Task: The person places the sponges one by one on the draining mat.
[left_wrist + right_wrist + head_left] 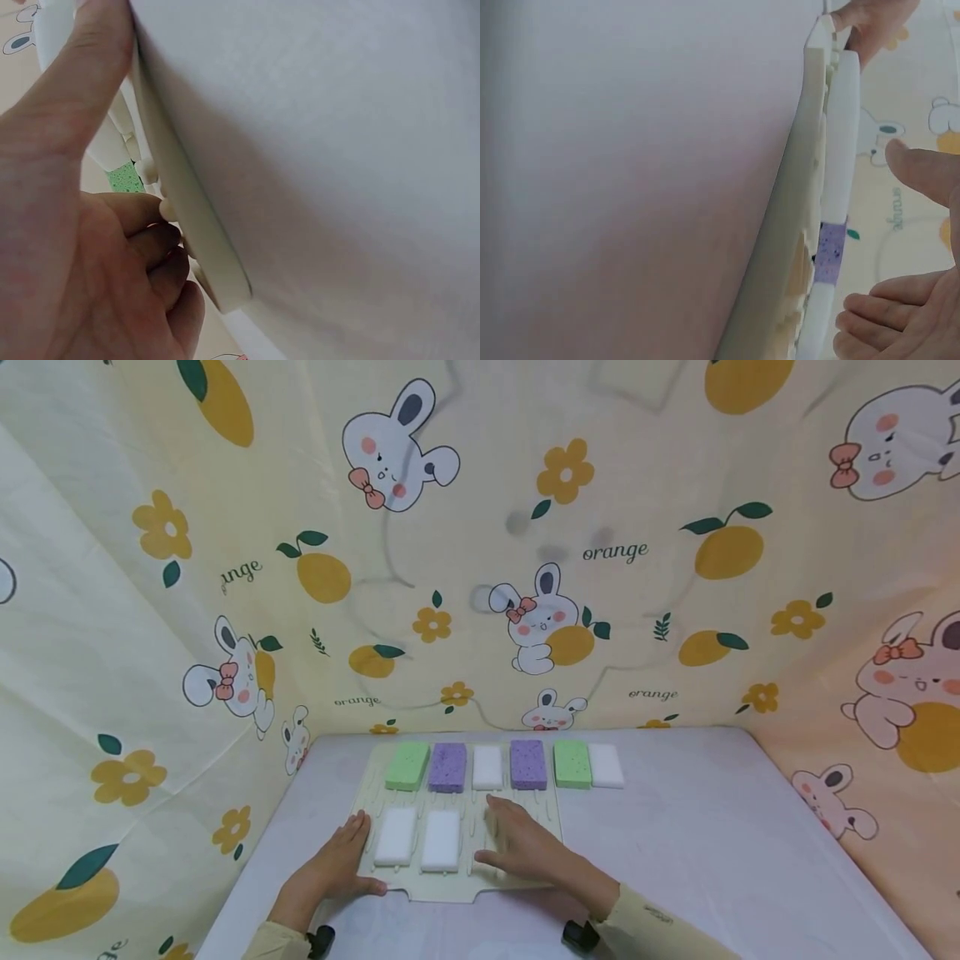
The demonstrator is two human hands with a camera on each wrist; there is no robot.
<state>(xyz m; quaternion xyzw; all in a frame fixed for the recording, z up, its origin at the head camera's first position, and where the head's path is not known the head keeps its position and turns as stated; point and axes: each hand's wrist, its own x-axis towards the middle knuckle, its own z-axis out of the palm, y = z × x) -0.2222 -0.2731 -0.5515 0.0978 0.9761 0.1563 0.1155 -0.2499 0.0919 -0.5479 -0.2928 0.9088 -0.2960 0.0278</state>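
Observation:
A flat cream board [442, 887] with rows of raised ridges or pegs lies on the table. My left hand [337, 860] rests against its left side, fingers along the edge and thumb at the front left corner. Over the board's front right part is my right hand [525, 842], holding nothing, with thumb and fingers spread apart. Two white sponges [395, 837] [440, 842] sit in the front row. Along the back row are a green sponge [407, 767], a purple sponge [447, 767], a white sponge [487, 767] and another purple sponge [528, 765].
Just beyond the board's back right corner, a green sponge [572, 765] and a white sponge [607, 766] stand side by side on the white table [690, 852]. A patterned curtain [645, 635] closes off the back and both sides.

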